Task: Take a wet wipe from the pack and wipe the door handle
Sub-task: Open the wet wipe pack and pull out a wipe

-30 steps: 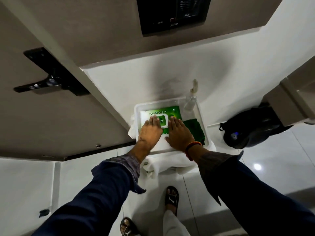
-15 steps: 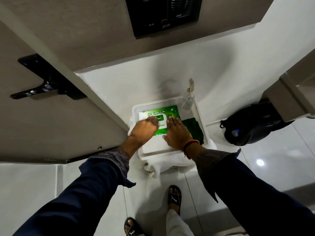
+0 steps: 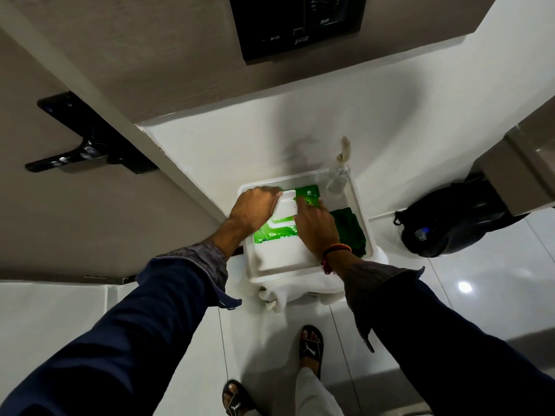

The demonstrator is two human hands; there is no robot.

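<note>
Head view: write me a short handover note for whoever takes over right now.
Left hand: lifting the white lid flap of the wet wipe pack.
Right hand: pressing the pack down, fingers flat, no grip.
Pack lies in the white tub on the floor; black door handle up on the left, untouched.
Done: flap coming open.
Left: pull a wipe, wipe the handle.

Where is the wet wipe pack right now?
In the head view the wet wipe pack lies in the white tray on the floor, under both hands, with a dark green cloth to its right.
</note>
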